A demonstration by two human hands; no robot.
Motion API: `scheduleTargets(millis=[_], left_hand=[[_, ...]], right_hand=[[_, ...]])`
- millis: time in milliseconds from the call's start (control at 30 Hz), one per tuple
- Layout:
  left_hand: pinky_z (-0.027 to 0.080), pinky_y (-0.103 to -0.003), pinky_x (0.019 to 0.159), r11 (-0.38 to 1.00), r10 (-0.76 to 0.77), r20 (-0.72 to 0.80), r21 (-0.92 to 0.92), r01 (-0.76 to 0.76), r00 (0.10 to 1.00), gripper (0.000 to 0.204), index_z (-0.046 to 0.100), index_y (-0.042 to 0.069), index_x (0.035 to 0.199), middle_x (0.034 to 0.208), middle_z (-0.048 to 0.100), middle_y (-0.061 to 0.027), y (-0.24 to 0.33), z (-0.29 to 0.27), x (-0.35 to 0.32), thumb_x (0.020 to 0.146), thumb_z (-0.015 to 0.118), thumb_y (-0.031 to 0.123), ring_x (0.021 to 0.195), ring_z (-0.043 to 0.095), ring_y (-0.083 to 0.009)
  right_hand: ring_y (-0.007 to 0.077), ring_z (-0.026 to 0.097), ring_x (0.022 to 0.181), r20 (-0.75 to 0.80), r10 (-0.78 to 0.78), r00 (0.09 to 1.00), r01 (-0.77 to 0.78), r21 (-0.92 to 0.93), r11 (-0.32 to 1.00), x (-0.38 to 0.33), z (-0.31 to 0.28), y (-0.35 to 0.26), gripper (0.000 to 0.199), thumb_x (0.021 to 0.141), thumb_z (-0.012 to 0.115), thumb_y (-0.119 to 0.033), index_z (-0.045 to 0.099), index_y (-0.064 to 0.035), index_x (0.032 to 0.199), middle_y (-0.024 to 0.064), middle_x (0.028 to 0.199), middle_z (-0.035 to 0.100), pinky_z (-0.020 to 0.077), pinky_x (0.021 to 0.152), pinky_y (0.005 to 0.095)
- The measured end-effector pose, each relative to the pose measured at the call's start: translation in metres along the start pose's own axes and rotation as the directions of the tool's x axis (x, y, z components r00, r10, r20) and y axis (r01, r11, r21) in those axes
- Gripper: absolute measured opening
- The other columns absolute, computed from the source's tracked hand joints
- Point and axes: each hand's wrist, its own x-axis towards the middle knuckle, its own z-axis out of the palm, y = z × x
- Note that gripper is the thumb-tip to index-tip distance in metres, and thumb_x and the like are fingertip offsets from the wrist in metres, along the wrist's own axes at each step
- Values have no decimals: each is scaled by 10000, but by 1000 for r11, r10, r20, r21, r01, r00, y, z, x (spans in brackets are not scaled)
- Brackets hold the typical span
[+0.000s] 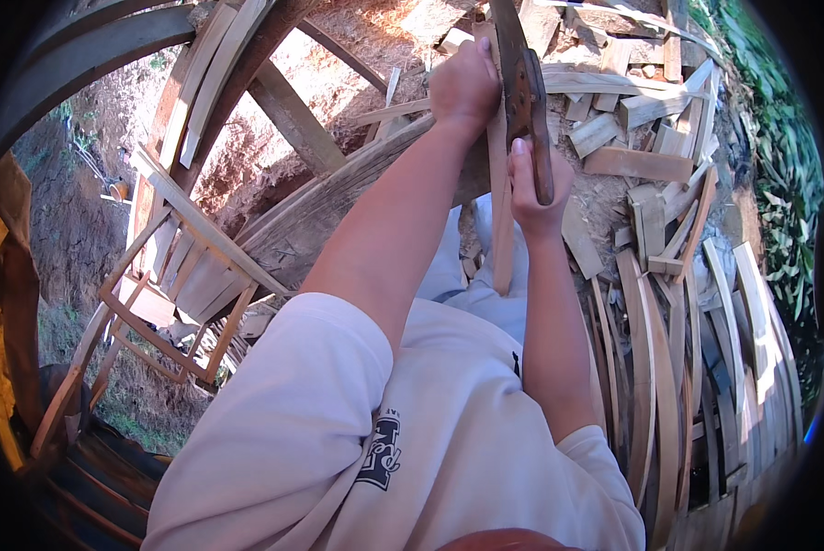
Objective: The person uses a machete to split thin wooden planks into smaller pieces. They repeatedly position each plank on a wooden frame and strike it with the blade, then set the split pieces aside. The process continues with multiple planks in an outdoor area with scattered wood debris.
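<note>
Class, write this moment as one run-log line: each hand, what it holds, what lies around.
left hand: grips wooden strip | right hand: holds dark blade tool against it | around: cut wood pieces

The shirt (449, 413) was white with a dark printed mark, the wooden strip (500, 211) and scattered offcuts (632, 165) were pale tan, the blade (522, 83) dark rusty brown, the soil (274, 138) reddish, the leaves (789, 184) green.
</note>
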Motion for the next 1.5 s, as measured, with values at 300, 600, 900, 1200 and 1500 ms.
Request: scheduleTargets(millis=[300, 600, 900, 1200, 1500], left_hand=[[548, -566, 790, 999, -46, 33, -17, 47, 998, 495, 653, 36, 985, 887, 734, -238, -4, -6, -6, 1123, 345, 397, 844, 718, -450], [528, -585, 799, 1000, -1, 88, -11, 2, 996, 551, 658, 24, 990, 877, 729, -260, -1, -5, -4, 1126, 297, 417, 857, 704, -477], [531, -585, 777, 999, -37, 114, 1, 37, 993, 519, 641, 38, 970, 840, 723, -250, -5, -8, -2, 1126, 312, 407, 820, 706, -470], [544, -559, 713, 1000, 11, 28, 24, -12, 1000, 473, 649, 41, 937, 800, 727, -231, -3, -6, 6, 1121, 380, 383, 766, 717, -436], [540, -569, 760, 1000, -28, 20, 5, 28, 999, 512, 660, 45, 958, 858, 735, -231, -7, -3, -1, 1129, 331, 399, 823, 716, -448]], right_hand=[[287, 546, 489, 100, 132, 986, -103, -251, 963, -206, -75, -51, 171, 946, 616, -39, 605, 4, 781, 126, 611, 554, 395, 493, 391], [175, 479, 498, 150, 321, 935, -276, -258, 926, -228, -115, -173, 214, 982, 582, -60, 598, 11, 781, 67, 605, 521, 351, 490, 330], [95, 434, 509, 75, 240, 968, -226, -156, 962, -89, -57, -105, 244, 990, 620, -58, 583, 7, 758, 43, 577, 488, 341, 484, 324], [90, 443, 507, -1, -27, 1000, 27, -28, 999, 16, 8, -30, 268, 984, 666, -114, 596, -10, 746, 41, 549, 490, 352, 484, 335], [332, 529, 470, 85, 56, 995, -42, -159, 986, -121, -38, -14, 181, 917, 651, -24, 586, -16, 748, 125, 572, 505, 396, 483, 430]])
